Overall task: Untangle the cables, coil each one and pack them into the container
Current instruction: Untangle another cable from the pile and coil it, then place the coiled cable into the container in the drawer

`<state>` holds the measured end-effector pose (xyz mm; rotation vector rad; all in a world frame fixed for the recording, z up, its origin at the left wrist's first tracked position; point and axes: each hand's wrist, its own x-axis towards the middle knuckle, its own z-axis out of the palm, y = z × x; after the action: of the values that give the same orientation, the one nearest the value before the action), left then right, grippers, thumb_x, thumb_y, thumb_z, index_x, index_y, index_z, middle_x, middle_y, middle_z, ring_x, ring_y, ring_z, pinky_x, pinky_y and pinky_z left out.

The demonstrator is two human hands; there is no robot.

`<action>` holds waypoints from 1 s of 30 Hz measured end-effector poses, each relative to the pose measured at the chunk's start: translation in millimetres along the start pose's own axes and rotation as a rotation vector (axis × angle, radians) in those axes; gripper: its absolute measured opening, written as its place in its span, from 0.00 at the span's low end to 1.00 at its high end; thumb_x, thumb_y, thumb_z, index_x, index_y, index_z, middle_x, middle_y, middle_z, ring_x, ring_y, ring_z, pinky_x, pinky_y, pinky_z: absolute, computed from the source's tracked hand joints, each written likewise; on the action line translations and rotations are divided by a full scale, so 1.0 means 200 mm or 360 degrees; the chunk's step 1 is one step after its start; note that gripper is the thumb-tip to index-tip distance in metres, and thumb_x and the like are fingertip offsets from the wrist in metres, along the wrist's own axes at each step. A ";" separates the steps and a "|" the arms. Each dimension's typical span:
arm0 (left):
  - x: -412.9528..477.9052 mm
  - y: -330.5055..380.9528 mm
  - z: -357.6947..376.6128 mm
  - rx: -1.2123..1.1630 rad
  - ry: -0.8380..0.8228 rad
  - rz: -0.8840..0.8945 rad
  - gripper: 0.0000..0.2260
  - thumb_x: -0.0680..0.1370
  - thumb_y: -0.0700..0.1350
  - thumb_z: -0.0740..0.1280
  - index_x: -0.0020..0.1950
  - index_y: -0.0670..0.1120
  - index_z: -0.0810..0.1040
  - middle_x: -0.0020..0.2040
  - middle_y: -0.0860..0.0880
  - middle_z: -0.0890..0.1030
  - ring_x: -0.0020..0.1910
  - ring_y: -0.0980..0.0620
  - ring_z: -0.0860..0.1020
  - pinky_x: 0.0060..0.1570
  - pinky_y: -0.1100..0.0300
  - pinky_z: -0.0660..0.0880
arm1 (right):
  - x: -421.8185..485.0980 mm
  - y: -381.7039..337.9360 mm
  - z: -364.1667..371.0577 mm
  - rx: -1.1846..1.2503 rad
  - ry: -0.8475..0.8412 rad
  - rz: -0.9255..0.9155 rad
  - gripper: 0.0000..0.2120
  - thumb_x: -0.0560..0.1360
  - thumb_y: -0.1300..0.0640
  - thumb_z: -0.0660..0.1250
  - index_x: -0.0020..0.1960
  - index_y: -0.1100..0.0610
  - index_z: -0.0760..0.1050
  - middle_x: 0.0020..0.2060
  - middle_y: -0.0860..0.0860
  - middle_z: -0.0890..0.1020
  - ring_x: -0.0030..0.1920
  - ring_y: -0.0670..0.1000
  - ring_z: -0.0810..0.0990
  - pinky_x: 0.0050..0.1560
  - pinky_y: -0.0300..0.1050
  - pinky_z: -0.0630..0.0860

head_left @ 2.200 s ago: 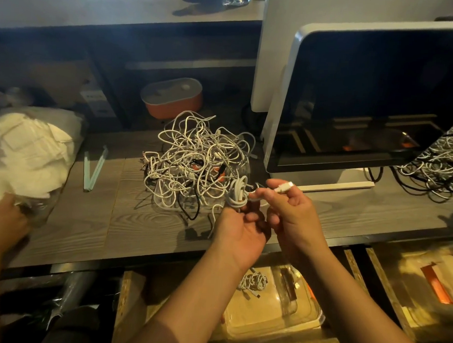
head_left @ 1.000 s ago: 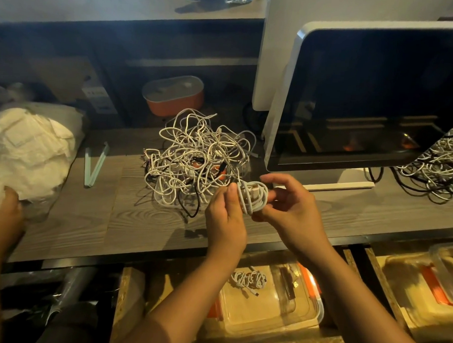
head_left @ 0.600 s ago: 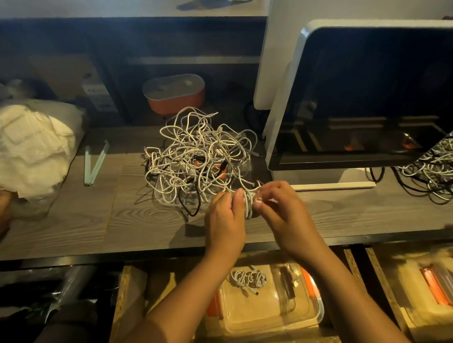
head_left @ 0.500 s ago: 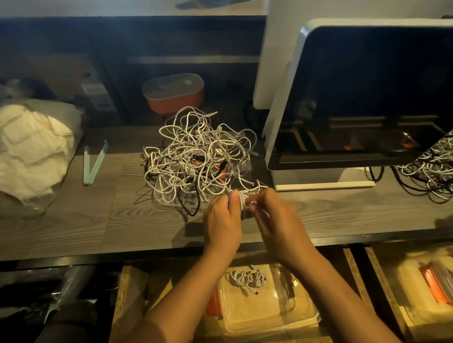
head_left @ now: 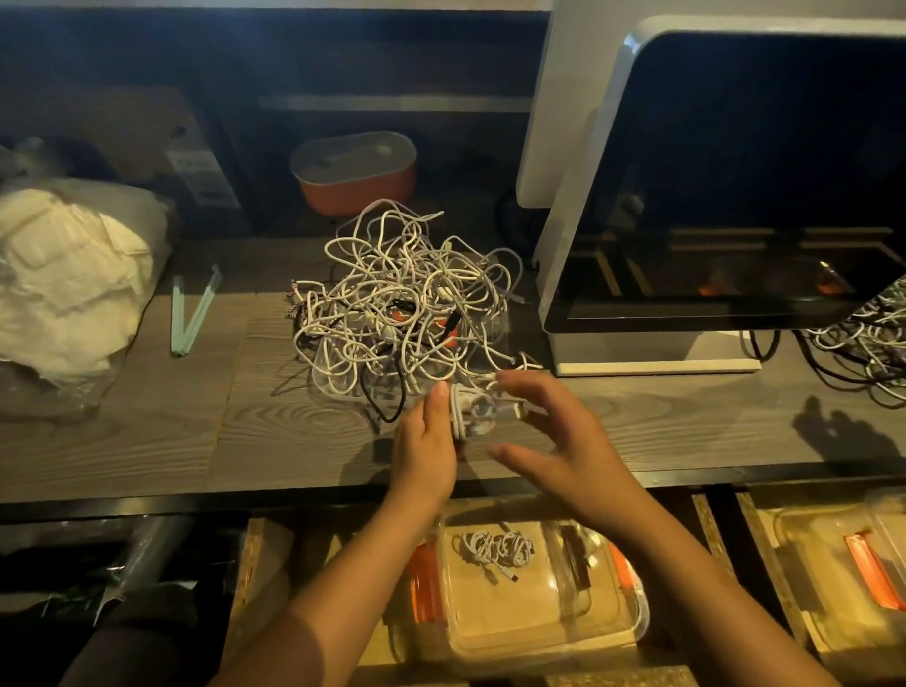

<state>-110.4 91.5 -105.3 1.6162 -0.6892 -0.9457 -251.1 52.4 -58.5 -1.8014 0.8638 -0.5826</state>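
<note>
Setting: indoor workstation, office or small workshop type. Evidence: wood-grain surface (head_left: 155,425) with dark edge; large white-framed monitor (head_left: 754,174) on a stand; heap of tangled cables (head_left: 401,300); second cable heap (head_left: 882,332) at right; clear plastic container (head_left: 534,618) stored below; orange lidded box (head_left: 354,173) on a dim back shelf; bag of white material (head_left: 63,278).
</note>
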 end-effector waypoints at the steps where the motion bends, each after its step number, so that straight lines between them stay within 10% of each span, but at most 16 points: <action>1: -0.02 0.01 0.00 0.0022 -0.0029 0.0043 0.17 0.81 0.54 0.52 0.44 0.52 0.77 0.42 0.49 0.80 0.44 0.52 0.78 0.47 0.60 0.74 | -0.01 0.01 0.00 0.0113 -0.0019 0.0051 0.18 0.73 0.57 0.69 0.59 0.43 0.70 0.57 0.39 0.75 0.60 0.40 0.73 0.60 0.36 0.73; 9: -0.14 -0.08 -0.04 0.0628 -0.0627 0.0105 0.14 0.81 0.53 0.53 0.45 0.47 0.73 0.37 0.49 0.76 0.32 0.54 0.74 0.31 0.62 0.69 | -0.21 0.18 0.06 0.0669 0.0192 0.0467 0.15 0.74 0.71 0.62 0.57 0.57 0.74 0.49 0.52 0.80 0.48 0.50 0.81 0.47 0.48 0.80; 21: -0.32 -0.38 0.02 0.0828 -0.0755 -0.0255 0.06 0.79 0.46 0.63 0.43 0.56 0.73 0.39 0.53 0.79 0.40 0.56 0.79 0.40 0.64 0.74 | -0.41 0.46 0.13 0.0995 0.0187 0.1241 0.10 0.79 0.61 0.61 0.50 0.61 0.80 0.47 0.60 0.83 0.44 0.58 0.83 0.48 0.50 0.80; 30: -0.31 -0.44 0.11 0.0907 -0.0811 -0.0192 0.06 0.80 0.46 0.60 0.47 0.50 0.76 0.41 0.54 0.79 0.43 0.56 0.78 0.47 0.56 0.77 | -0.36 0.57 0.17 -0.0267 -0.0089 0.0815 0.11 0.79 0.49 0.59 0.51 0.52 0.78 0.42 0.46 0.81 0.40 0.46 0.79 0.40 0.39 0.76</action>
<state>-165.0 153.3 -178.7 1.9359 -1.3135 -1.3544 -304.9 102.1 -177.8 -1.6412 1.3082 -0.1316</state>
